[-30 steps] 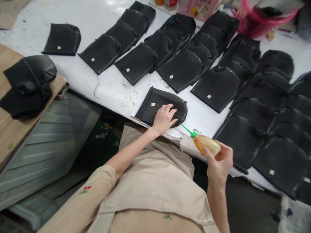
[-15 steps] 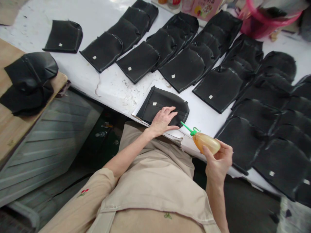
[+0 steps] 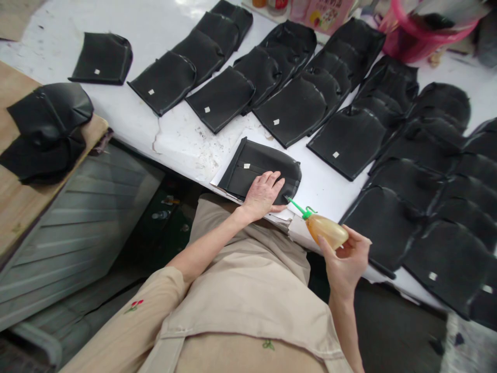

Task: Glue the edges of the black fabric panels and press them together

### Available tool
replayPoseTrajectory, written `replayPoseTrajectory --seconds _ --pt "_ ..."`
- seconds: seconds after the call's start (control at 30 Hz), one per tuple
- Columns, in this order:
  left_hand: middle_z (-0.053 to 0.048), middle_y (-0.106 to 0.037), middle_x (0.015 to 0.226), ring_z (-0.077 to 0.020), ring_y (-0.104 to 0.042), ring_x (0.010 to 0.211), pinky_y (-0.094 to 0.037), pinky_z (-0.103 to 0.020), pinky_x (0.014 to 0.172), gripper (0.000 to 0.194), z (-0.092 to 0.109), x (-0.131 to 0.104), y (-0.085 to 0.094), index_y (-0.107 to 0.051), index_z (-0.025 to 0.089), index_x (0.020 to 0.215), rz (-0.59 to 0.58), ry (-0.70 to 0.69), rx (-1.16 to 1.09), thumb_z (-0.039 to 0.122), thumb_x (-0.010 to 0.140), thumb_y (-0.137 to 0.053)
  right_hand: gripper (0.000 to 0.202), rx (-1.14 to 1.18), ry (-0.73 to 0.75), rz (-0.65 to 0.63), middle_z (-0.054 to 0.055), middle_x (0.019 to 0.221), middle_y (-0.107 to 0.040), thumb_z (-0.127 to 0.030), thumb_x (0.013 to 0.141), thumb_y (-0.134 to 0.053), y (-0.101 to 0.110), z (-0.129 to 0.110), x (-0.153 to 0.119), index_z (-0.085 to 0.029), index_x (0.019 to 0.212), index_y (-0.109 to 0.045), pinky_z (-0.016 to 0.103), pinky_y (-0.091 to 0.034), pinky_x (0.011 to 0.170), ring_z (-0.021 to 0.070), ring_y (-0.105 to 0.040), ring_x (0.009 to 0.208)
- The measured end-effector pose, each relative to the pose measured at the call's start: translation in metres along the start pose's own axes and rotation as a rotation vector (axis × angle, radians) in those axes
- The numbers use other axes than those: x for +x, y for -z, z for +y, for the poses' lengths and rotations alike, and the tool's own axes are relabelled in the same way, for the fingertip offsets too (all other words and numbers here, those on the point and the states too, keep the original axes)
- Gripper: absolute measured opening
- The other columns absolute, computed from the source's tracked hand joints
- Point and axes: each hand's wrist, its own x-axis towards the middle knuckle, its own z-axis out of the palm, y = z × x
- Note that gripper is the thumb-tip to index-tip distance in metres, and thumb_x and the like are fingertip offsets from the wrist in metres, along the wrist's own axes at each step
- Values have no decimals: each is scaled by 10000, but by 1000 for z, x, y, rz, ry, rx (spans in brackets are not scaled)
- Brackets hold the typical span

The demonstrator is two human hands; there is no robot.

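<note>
A black leather-like piece (image 3: 267, 155) with one rounded end and a small pale sticker lies on white paper at the table's near edge. My left hand (image 3: 264, 192) rests on it with the fingers stretched out, pressing it flat. In my right hand (image 3: 347, 259) is a squeeze glue bottle (image 3: 326, 231), amber and see-through, with a green nozzle. The bottle is tilted, and its tip touches or nearly touches the piece's near rounded corner, just right of my left hand.
Overlapping rows of similar black pieces (image 3: 295, 109) cover the back and right of the white table (image 3: 186, 140). One single piece (image 3: 101, 58) lies at the left. Two more black pieces (image 3: 50, 111) sit on a wooden board (image 3: 23, 207). A pink basket (image 3: 419, 39) stands at the back right.
My right hand has brought the bottle slightly left and down, so its nozzle tip sits at the piece's corner. The thumb of my left hand has drawn in closer to its fingers.
</note>
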Motion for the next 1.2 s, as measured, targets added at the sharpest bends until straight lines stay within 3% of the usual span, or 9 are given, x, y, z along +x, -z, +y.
replayPoseTrajectory --seconds 0.27,0.7,1.2 --pt "-176 -496 1523 -344 -439 1355 -402 -449 1089 771 -3 -2 -1 -548 129 1428 4 6 -39 579 831 -737 652 -58 8 -50 70 1130 -606 -426 644 -914 -3 9 -8 -199 1161 -587 413 -619 795 254 -674 1009" --pt "-177 -495 1513 -350 -432 1360 -403 -447 1087 754 -4 -2 -3 -547 141 1428 15 7 -71 546 826 -752 612 -299 378 -115 65 1089 -592 -371 761 -856 -4 20 -13 -216 1272 -557 393 -594 776 244 -628 1011" --pt "-178 -496 1514 -350 -436 1355 -410 -453 1084 753 -4 -1 -2 -549 137 1421 18 6 -82 537 820 -762 615 -304 286 -88 70 1114 -618 -388 742 -865 2 17 -18 -221 1253 -566 449 -606 839 267 -638 1064"
